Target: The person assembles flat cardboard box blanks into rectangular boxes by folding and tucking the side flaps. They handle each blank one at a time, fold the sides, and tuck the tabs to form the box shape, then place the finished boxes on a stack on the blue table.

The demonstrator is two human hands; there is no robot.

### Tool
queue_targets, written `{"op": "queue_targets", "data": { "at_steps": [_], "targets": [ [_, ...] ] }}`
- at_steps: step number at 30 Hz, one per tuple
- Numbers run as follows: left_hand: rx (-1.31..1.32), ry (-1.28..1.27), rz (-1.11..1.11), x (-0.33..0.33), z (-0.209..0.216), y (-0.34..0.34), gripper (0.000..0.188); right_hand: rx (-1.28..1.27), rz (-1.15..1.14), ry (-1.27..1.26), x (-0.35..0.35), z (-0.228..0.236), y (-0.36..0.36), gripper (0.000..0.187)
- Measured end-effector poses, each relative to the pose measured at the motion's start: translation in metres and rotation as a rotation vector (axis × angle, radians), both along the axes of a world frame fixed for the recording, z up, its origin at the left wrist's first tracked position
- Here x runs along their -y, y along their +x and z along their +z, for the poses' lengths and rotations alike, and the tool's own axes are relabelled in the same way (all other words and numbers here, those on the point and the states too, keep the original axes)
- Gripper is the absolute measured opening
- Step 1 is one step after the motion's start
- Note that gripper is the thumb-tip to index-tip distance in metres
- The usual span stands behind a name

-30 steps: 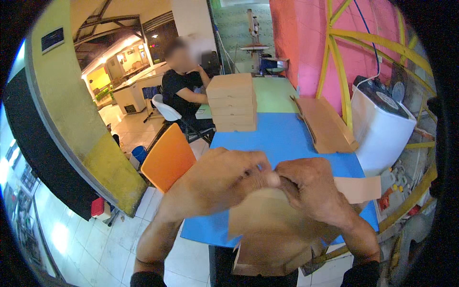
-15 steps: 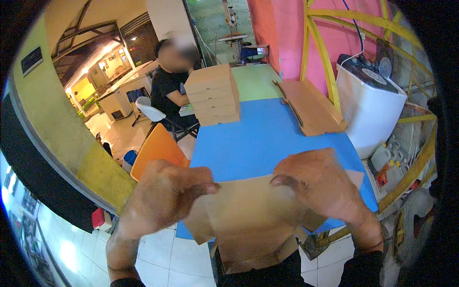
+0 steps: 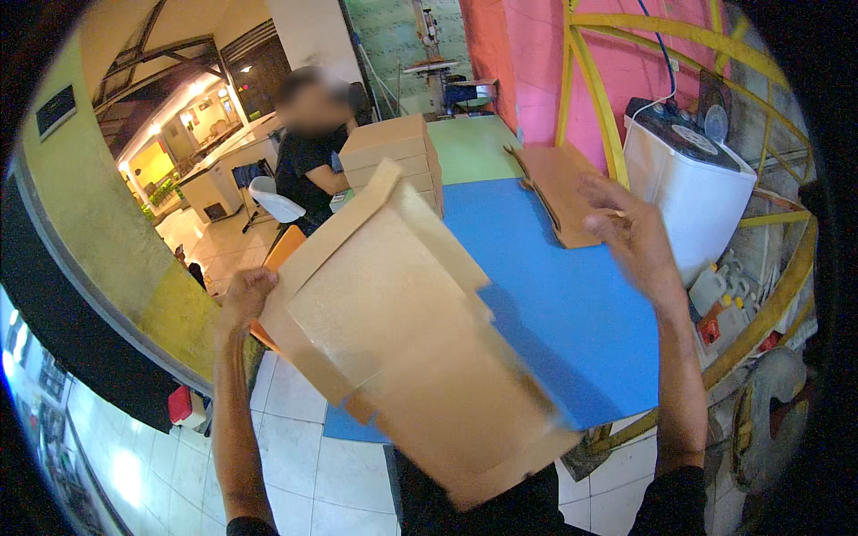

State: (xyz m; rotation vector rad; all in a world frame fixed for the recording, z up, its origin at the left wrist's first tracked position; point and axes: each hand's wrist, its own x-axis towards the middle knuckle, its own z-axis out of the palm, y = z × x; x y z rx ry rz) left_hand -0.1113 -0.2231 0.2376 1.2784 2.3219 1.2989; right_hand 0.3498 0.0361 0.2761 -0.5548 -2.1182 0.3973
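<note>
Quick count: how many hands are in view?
2: left hand, gripping the left edge of the cardboard; right hand, above the blue table, off that cardboard. Hands of the co-worker may be hidden behind the boxes.

L hand (image 3: 248, 299) grips L edge of creased cardboard sheet (image 3: 402, 330), tilted, partly over blue counter (image 3: 572, 330); R hand (image 3: 628, 234) loosely bent nr folded cardboard (image 3: 550, 174). Box stack (image 3: 386, 147) behind.

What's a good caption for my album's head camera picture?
A left hand holds an unfolded brown cardboard box by a flat blue tabletop.
</note>
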Motion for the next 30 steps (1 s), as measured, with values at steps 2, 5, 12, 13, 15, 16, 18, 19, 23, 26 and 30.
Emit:
{"op": "queue_targets", "data": {
  "at_steps": [2,5,12,13,15,16,18,19,23,26,30],
  "targets": [
    [-0.116,-0.062,0.112,0.002,-0.057,-0.031,0.026,0.129,0.035,0.011,0.001,-0.015,-0.001,0.047],
    [-0.216,-0.142,-0.018,0.008,-0.149,-0.047,0.029,0.439,0.108,-0.151,0.003,-0.029,-0.004,0.059],
    [0.231,-0.087,-0.063,0.009,-0.219,0.025,0.035,0.45,0.145,0.038,0.011,-0.047,-0.032,0.082],
    [0.289,0.057,-0.084,0.008,-0.22,0.034,0.035,0.414,0.13,0.059,0.006,-0.047,-0.029,0.083],
    [0.156,0.061,0.09,0.008,-0.223,0.038,0.032,0.433,-0.147,0.057,-0.011,-0.044,-0.007,0.082],
    [0.085,0.129,0.112,0.011,-0.225,0.034,0.03,0.393,-0.244,0.126,-0.021,-0.043,0.007,0.082],
    [0.099,0.351,0.147,0.029,-0.225,0.01,0.02,0.275,-0.237,0.154,-0.043,-0.035,0.051,0.082],
    [0.277,0.586,0.104,0.04,-0.223,-0.006,0.021,0.234,-0.375,0.123,-0.045,-0.037,0.079,0.082],
    [-0.378,0.387,0.245,0.111,-0.191,-0.066,0.053,0.264,-0.8,0.127,-0.027,-0.046,0.211,0.082],
    [0.007,0.677,0.426,0.149,-0.166,-0.078,0.05,0.169,-0.913,0.097,0.026,-0.067,0.297,0.071],
    [0.101,0.491,0.382,0.134,-0.162,-0.043,0.04,0.358,-0.608,-0.415,0.095,-0.102,0.34,0.055]
  ]
}}
